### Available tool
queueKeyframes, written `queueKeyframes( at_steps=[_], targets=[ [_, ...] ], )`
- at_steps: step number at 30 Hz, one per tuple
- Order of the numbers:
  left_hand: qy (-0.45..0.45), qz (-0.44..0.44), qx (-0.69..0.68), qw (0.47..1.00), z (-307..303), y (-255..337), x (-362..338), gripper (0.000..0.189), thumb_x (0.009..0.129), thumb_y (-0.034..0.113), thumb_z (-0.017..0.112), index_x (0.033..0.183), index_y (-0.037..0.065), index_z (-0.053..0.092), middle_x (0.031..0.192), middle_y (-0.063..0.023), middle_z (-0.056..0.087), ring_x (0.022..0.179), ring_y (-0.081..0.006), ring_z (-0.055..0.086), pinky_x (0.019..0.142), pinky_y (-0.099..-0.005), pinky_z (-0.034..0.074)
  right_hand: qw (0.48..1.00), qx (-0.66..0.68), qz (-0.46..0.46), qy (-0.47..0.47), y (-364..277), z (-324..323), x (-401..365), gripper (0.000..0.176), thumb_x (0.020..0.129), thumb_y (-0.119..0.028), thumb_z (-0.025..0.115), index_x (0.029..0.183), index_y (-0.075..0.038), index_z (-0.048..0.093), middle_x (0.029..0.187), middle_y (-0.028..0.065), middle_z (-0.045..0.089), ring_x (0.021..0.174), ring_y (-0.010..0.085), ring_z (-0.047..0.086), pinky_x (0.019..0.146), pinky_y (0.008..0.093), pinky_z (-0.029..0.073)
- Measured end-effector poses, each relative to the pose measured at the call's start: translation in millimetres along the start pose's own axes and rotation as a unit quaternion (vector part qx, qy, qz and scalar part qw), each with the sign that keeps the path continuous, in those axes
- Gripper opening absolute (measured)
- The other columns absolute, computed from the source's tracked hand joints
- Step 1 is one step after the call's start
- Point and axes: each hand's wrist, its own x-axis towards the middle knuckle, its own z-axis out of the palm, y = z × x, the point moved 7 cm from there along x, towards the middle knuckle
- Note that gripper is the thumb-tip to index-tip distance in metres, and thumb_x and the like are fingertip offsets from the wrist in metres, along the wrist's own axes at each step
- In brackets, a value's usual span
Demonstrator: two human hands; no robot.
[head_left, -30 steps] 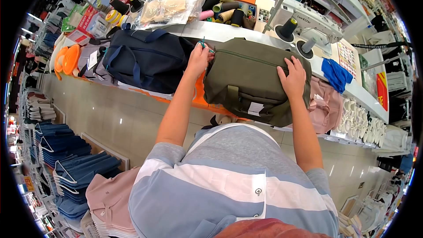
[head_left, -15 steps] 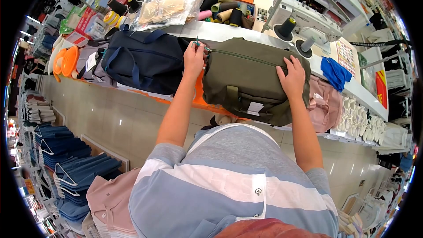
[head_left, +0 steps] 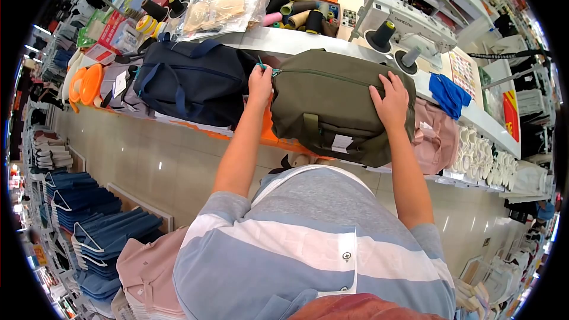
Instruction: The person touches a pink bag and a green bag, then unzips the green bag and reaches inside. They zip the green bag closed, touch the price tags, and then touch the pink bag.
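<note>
An olive green duffel bag (head_left: 335, 92) lies on the counter with its top zipper running closed along its length. At its left end my left hand (head_left: 261, 83) is pinched on a small teal cord beside the zipper's end. My right hand (head_left: 391, 101) rests flat on the bag's right side, fingers spread. A white tag (head_left: 342, 143) shows on the bag's near side, by a strap. Just left of my left hand sits a navy bag (head_left: 192, 80) with blue handles.
A pink bag (head_left: 435, 136) and a blue cloth (head_left: 450, 96) lie to the right. Behind are thread cones (head_left: 299, 15), a plastic-wrapped packet (head_left: 222, 9) and a sewing machine (head_left: 409, 21). Orange items (head_left: 89, 85) sit far left. Clothes racks (head_left: 112, 231) stand at lower left.
My left hand has turned slightly and shifted a little down at the bag's end, still on the teal cord. My right hand stays on the bag.
</note>
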Motion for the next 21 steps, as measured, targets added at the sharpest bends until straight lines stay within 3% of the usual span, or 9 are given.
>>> queueKeyframes(
  at_steps=[7, 8, 14, 17, 21],
  targets=[
    [-0.017, 0.075, -0.011, 0.997, -5.0, 42.0, -19.1, 0.007, 0.108, 0.011, 0.069, 0.111, 0.006, 0.065, 0.091, 0.0007, 0.065, 0.075, -0.0075, 0.057, 0.066, -0.0243, 0.047, 1.0, -0.006, -0.004, 0.007, 2.2, 3.4, -0.2, 0.051, 0.097, -0.043, 0.077, 0.138, -0.014, 0.073, 0.156, 0.0112, 0.062, 0.15, 0.0335, 0.051, 0.122, 0.0608, 0.038],
    [-0.009, 0.075, 0.003, 0.997, -6.1, 44.8, -23.2, 0.016, 0.107, 0.007, 0.069, 0.122, 0.003, 0.063, 0.098, -0.0022, 0.067, 0.081, -0.0091, 0.062, 0.072, -0.0249, 0.052, 1.0, -0.006, -0.003, 0.004, 3.1, 4.2, -0.5, 0.051, 0.097, -0.043, 0.077, 0.138, -0.014, 0.073, 0.156, 0.0111, 0.062, 0.15, 0.0334, 0.051, 0.122, 0.0608, 0.038],
    [0.008, 0.106, 0.053, 0.993, -26.5, 33.2, -39.8, 0.046, 0.105, 0.001, 0.069, 0.147, 0.0, 0.051, 0.114, -0.0071, 0.068, 0.095, -0.0116, 0.066, 0.084, -0.0276, 0.056, 1.0, -0.003, -0.008, 0.005, 4.5, 3.9, 1.4, 0.051, 0.097, -0.044, 0.077, 0.137, -0.014, 0.074, 0.155, 0.0122, 0.063, 0.149, 0.0333, 0.052, 0.121, 0.0599, 0.039],
    [0.051, 0.119, 0.107, 0.986, -43.4, 32.7, -57.8, 0.051, 0.103, 0.006, 0.072, 0.149, 0.0, 0.051, 0.112, -0.0087, 0.069, 0.096, -0.015, 0.068, 0.084, -0.0307, 0.058, 1.0, -0.004, -0.008, 0.003, 4.9, 3.2, 1.9, 0.051, 0.097, -0.044, 0.077, 0.137, -0.013, 0.074, 0.155, 0.0127, 0.063, 0.148, 0.0333, 0.053, 0.121, 0.0587, 0.039],
    [0.081, 0.156, 0.18, 0.968, -50.6, 41.1, -95.0, 0.053, 0.101, 0.006, 0.073, 0.149, 0.001, 0.051, 0.121, -0.0122, 0.065, 0.101, -0.0169, 0.067, 0.084, -0.0314, 0.058, 1.0, -0.004, -0.017, 0.01, 5.1, 2.5, 1.8, 0.05, 0.096, -0.043, 0.078, 0.136, -0.013, 0.075, 0.153, 0.0128, 0.064, 0.147, 0.0336, 0.055, 0.12, 0.0562, 0.04]
  ],
)
